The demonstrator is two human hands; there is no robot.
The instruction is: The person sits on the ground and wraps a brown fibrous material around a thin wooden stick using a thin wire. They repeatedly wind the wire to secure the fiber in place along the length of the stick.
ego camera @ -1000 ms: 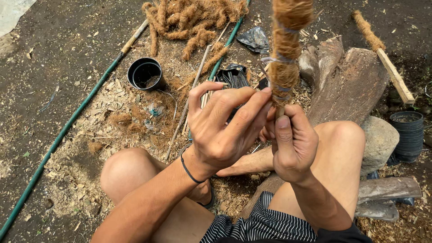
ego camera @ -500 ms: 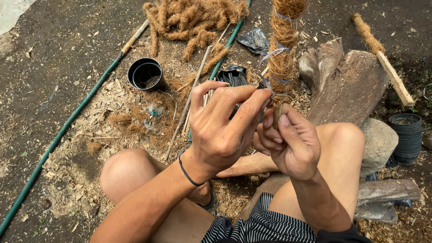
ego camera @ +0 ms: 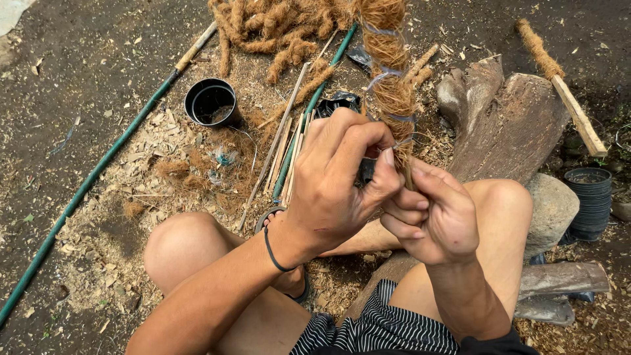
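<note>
A stick wrapped in brown coconut fibre (ego camera: 389, 72) stands upright in front of me, bound with loops of thin pale string (ego camera: 384, 71). My right hand (ego camera: 437, 213) grips the stick's lower end. Just beside it, my left hand (ego camera: 342, 181) pinches at the base of the fibre wrap, fingers curled in; what it holds is hidden, likely the string. A dark band circles my left wrist. Both hands hover above my bent knees.
A green hose (ego camera: 85, 187) runs diagonally across the dirt. A black pot (ego camera: 210, 102) sits on wood shavings. Bamboo sticks (ego camera: 282, 144) lie by a pile of fibre-wrapped sticks (ego camera: 276, 26). Logs (ego camera: 506, 125), a stone (ego camera: 552, 207), stacked black pots (ego camera: 591, 200) and another wrapped stick (ego camera: 559, 85) lie right.
The fibre stick has tilted slightly left and sunk lower in my grip. My left hand's fingers have closed in on its base, and my right hand has shifted lower and to the right.
</note>
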